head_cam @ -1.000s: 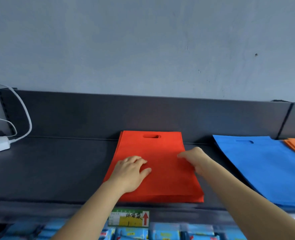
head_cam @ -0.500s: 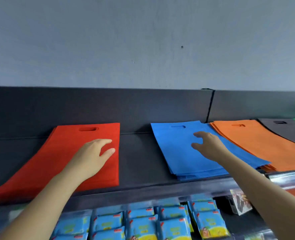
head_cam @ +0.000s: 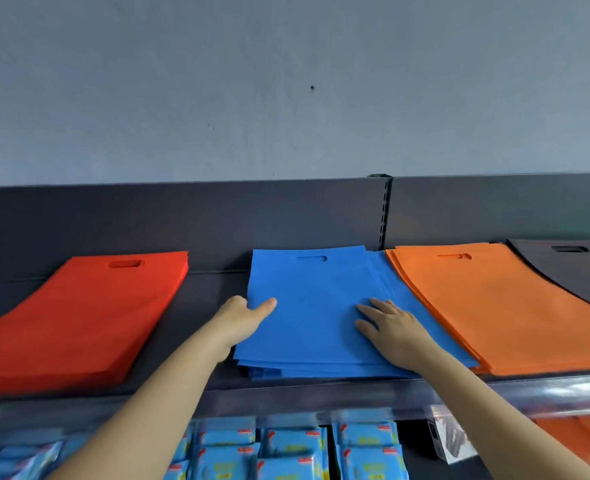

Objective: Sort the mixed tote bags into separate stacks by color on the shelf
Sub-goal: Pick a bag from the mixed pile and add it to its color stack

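A stack of blue tote bags [head_cam: 307, 306] lies in the middle of the dark shelf [head_cam: 203, 299]. My left hand [head_cam: 241, 317] grips its left edge, thumb on top and fingers hidden under the bags. My right hand [head_cam: 394, 327] lies flat on the blue stack with fingers spread. To the left sits a red tote stack [head_cam: 89, 313]. An orange stack [head_cam: 487, 299] overlaps the blue one's right side, and a dark grey bag [head_cam: 570, 271] lies beyond it.
The shelf's back panel [head_cam: 286, 216] rises behind the bags, with a slotted upright [head_cam: 385, 213]. A clear price rail [head_cam: 546, 393] runs along the front edge. Blue packets [head_cam: 286, 448] hang on the level below.
My view swung right from the red stack. My left hand left the red bags and took the blue stack's left edge. My right hand came down flat on the blue stack.
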Tool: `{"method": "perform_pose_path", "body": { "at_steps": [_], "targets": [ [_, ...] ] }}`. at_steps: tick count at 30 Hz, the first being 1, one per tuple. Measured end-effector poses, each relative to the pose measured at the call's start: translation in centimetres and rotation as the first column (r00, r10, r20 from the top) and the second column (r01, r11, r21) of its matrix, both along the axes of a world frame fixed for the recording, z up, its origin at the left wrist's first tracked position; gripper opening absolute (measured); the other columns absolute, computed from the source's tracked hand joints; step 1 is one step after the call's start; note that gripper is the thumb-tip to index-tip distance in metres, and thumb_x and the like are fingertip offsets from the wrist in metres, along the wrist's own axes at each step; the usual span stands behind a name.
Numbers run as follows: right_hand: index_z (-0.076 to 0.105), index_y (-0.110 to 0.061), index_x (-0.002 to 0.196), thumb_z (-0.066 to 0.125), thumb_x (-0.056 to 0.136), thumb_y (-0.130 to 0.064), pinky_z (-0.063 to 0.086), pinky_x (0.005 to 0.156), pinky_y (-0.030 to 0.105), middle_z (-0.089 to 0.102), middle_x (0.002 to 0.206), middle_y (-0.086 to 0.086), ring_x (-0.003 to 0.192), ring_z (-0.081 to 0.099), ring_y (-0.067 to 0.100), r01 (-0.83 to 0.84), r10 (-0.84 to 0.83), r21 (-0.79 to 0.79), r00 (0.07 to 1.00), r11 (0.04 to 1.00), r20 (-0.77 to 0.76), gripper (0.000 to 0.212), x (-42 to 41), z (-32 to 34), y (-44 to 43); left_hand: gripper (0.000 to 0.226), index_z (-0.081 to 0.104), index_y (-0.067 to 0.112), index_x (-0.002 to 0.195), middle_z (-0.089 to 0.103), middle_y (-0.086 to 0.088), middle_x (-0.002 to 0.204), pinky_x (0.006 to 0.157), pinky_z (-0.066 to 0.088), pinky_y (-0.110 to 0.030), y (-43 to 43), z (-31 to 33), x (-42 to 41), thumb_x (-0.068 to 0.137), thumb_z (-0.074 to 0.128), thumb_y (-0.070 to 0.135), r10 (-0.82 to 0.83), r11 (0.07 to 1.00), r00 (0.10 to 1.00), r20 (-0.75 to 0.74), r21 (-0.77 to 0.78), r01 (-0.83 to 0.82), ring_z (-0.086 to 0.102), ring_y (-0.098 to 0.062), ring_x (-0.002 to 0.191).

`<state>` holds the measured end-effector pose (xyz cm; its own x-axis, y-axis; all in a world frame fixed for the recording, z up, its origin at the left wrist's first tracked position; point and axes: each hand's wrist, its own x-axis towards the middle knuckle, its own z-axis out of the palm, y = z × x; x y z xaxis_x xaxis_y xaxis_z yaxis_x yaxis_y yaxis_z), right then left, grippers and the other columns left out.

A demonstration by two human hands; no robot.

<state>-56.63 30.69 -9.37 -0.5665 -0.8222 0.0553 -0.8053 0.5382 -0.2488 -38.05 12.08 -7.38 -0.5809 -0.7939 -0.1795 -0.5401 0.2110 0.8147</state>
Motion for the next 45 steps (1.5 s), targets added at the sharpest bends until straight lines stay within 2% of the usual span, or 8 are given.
{"method": "perform_pose_path", "body": {
  "at_steps": [7, 12, 20, 27, 33, 37, 41, 45],
  "targets": [
    [0.024, -0.03, 0.148, 0.025, 0.099, -0.05, 0.011, 0.116, 0.038, 0.015, 0.157, -0.002, 0.146, 0.008, 0.02, -0.012, 0.011, -0.028, 1.0, 1.0, -0.016, 0.053, -0.4, -0.6, 0.0, 0.121, 0.019, 0.009, 0.147, 0.021, -0.006, 0.155, 0.114, 0.021, -0.045, -0.9, 1.7, -1.8, 0.056, 0.083, 0.057, 0.022, 0.963, 0.999, -0.048, 0.269, -0.009, 0.02, -0.025, 0.142],
    [0.025, -0.029, 0.148, 0.025, 0.098, -0.051, 0.012, 0.116, 0.038, 0.016, 0.157, -0.002, 0.145, 0.009, 0.02, -0.008, 0.008, -0.033, 1.0, 0.999, -0.02, 0.054, -0.3, -0.6, 0.0, 0.083, 0.056, 0.009, 0.114, 0.059, -0.007, 0.126, 0.102, 0.042, -0.043, -0.5, 2.1, -3.3, 0.047, 0.091, 0.042, -0.023, 0.934, 0.998, -0.056, 0.355, 0.042, 0.056, -0.025, 0.114],
    [0.027, -0.029, 0.147, 0.03, 0.097, -0.052, 0.013, 0.116, 0.036, 0.017, 0.157, -0.003, 0.145, 0.011, 0.019, 0.014, -0.013, -0.056, 1.0, 0.998, 0.019, 0.055, -0.1, -0.3, 0.1, 0.072, 0.051, 0.013, 0.117, 0.058, -0.002, 0.123, 0.098, 0.045, -0.041, -0.2, 0.6, -4.1, 0.056, 0.09, 0.021, -0.025, 0.972, 0.996, -0.09, 0.231, 0.045, 0.055, -0.023, 0.112],
    [0.018, -0.015, 0.149, 0.064, 0.085, -0.043, 0.027, 0.11, 0.038, 0.023, 0.155, 0.005, 0.141, 0.025, 0.024, 0.321, -0.137, -0.409, 0.898, 0.854, 0.419, 0.084, -0.9, 3.2, 1.0, 0.062, 0.056, 0.021, 0.117, 0.069, 0.001, 0.107, 0.088, 0.053, -0.041, -0.4, 3.4, -0.8, 0.065, 0.083, 0.002, -0.067, 0.978, 0.887, -0.456, 0.145, 0.149, 0.067, -0.017, 0.097],
    [0.061, -0.009, 0.119, 0.082, 0.051, -0.051, 0.051, 0.09, 0.044, 0.07, 0.108, 0.008, 0.097, 0.067, 0.027, 0.608, 0.161, -0.254, 0.203, 0.753, 0.966, 0.082, -0.8, 4.3, -0.3, 0.056, 0.055, 0.025, 0.11, 0.072, 0.003, 0.1, 0.068, 0.055, -0.026, -1.9, 6.6, 4.0, 0.067, 0.077, -0.005, -0.144, 0.98, 0.794, -0.59, 0.025, 0.196, 0.069, -0.013, 0.089],
    [0.068, -0.013, 0.107, 0.069, 0.067, -0.05, 0.053, 0.077, 0.043, 0.071, 0.105, 0.01, 0.086, 0.071, 0.028, 0.55, 0.298, -0.268, 0.036, 0.791, 0.954, 0.054, 0.9, 4.8, -1.9, 0.073, 0.053, 0.023, 0.117, 0.071, 0.002, 0.106, 0.073, 0.054, -0.029, -3.4, 6.9, 5.9, 0.054, 0.084, 0.001, -0.173, 0.975, 0.799, -0.576, 0.018, 0.223, 0.068, -0.017, 0.096],
    [0.051, -0.024, 0.132, 0.08, 0.057, -0.059, 0.027, 0.112, 0.05, 0.041, 0.146, -0.003, 0.134, 0.039, 0.022, 0.56, 0.214, -0.286, 0.192, 0.777, 0.958, 0.088, 2.2, 6.4, -3.6, 0.067, 0.053, 0.025, 0.116, 0.069, 0.004, 0.109, 0.078, 0.054, -0.028, -4.6, 6.7, 6.3, 0.062, 0.082, 0.0, -0.144, 0.989, 0.827, -0.544, -0.045, 0.142, 0.066, -0.014, 0.099],
    [0.062, -0.007, 0.115, 0.08, 0.069, -0.011, 0.056, 0.07, 0.04, 0.071, 0.102, 0.009, 0.09, 0.069, 0.028, 0.548, 0.28, -0.429, 0.336, 0.718, 0.899, 0.049, 3.7, 8.9, -5.0, 0.074, 0.05, 0.026, 0.122, 0.063, 0.012, 0.113, 0.081, 0.052, -0.026, -5.1, 6.7, 5.4, 0.06, 0.088, 0.013, -0.163, 0.97, 0.861, -0.482, -0.24, 0.049, 0.062, -0.006, 0.102]
  ]
}}
